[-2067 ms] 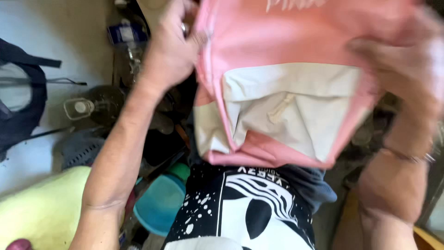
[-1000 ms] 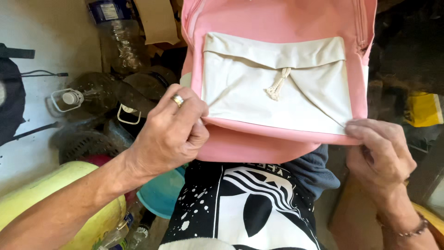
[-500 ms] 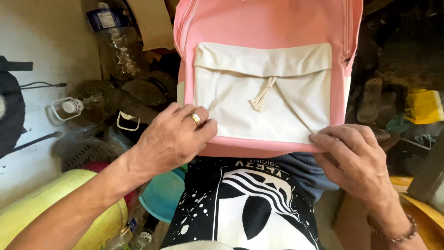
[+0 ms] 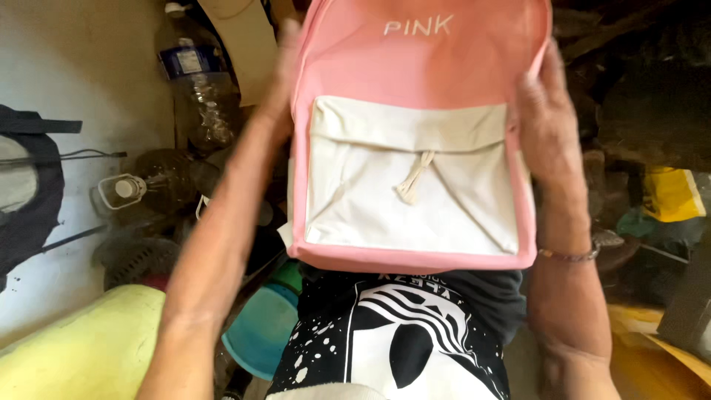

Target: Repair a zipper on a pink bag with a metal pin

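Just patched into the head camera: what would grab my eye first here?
A pink backpack with a cream front pocket fills the centre, held upright by the left hand on its left edge and the right hand on its right edge. Below it lies a black garment with a white print. At far left, clear plastic bottles stand by the wall above a turquoise bowl.

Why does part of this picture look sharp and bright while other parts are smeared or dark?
Head view: the pink backpack is evenly lit and sharp; the left hand and left forearm show motion blur; the upper right background sinks into deep shadow, detail lost; the plastic bottle glints faintly.
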